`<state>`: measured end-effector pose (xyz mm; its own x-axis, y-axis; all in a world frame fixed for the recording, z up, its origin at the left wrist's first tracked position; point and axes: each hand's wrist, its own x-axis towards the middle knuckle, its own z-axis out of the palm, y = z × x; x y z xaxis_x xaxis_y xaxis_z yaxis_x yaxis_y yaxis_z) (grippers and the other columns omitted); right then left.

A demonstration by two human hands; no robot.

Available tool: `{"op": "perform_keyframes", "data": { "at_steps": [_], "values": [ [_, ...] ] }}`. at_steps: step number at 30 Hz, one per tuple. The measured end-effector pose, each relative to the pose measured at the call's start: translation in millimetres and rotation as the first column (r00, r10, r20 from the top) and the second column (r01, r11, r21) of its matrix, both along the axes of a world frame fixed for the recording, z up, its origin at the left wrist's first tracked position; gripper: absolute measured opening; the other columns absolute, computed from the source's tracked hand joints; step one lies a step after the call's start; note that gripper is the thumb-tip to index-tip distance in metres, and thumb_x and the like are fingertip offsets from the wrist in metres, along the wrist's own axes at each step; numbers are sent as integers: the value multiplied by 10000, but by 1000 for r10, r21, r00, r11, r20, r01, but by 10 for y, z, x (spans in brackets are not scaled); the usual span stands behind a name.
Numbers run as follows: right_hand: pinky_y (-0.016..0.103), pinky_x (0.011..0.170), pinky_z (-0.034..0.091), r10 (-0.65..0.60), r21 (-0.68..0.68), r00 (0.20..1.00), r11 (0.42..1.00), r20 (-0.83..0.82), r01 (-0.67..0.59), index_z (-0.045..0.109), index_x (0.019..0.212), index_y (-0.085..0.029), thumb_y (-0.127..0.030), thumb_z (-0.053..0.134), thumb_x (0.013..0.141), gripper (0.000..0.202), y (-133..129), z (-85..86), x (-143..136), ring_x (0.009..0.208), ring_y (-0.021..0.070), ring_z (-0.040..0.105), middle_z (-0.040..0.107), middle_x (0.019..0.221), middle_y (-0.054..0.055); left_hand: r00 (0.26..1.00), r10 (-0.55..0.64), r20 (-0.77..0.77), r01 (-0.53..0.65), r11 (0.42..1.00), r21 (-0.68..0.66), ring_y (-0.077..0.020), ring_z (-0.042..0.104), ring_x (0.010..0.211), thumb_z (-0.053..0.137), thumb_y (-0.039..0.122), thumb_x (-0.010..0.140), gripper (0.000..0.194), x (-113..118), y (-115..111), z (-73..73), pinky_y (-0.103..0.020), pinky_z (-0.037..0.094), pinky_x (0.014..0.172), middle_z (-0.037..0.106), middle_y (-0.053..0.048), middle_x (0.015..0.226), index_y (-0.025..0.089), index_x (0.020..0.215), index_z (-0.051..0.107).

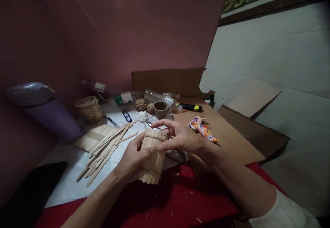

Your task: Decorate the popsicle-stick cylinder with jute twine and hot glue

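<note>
A small cylinder of upright wooden craft sticks point(154, 158), bound with twine near its top and bottom, is held over the front edge of the white sheet. My left hand point(134, 156) wraps round its left side, thumb across the front. At its upper right, my right hand point(177, 137) touches the sticks with its thumb, while its index finger arches over the rim. Whatever lies inside the cylinder is hidden. Loose craft sticks point(104, 152) lie left of my left hand, beside a banded bundle of sticks point(95, 137).
Behind are a brown cup point(161, 109), twine balls point(141, 104), plastic bottles point(123, 98), a blue snipper point(126, 115) and a wrapped pot point(89, 109). A flowered glue gun point(202, 128) lies on cardboard point(232, 145) at right; a purple roll point(51, 114) leans left.
</note>
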<state>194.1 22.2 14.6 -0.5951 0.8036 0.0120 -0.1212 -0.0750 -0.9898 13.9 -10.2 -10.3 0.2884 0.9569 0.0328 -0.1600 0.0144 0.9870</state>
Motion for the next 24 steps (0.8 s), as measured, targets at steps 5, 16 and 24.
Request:
{"op": "perform_keyframes", "data": {
  "at_steps": [5,16,24],
  "values": [
    [260,654,523,-6,-24,1000,1000,4,6,572,1120,-183,-145,808,609,564,-11,4,-8,684,124,646,678,773,-25,1000,17,-21,-17,1000,5,-260,664,887,729,319,701,524,12,-2,-2,-282,507,712,715,-112,1041,122,1174,621],
    [255,600,518,-8,-34,1000,999,-22,8,587,1069,-188,-122,808,568,551,-17,51,8,667,139,643,672,736,-28,998,-51,39,50,998,28,-303,602,1089,726,320,715,646,-15,0,-27,-328,485,867,654,-119,1227,166,1316,545],
    [258,635,527,-7,-26,1000,1000,-16,7,579,1099,-186,-104,800,583,567,-21,38,1,696,134,655,685,778,-22,994,51,-98,-40,994,105,-305,594,1060,746,351,670,672,11,35,-84,-333,473,866,667,-116,1159,142,1279,551]
  ]
}}
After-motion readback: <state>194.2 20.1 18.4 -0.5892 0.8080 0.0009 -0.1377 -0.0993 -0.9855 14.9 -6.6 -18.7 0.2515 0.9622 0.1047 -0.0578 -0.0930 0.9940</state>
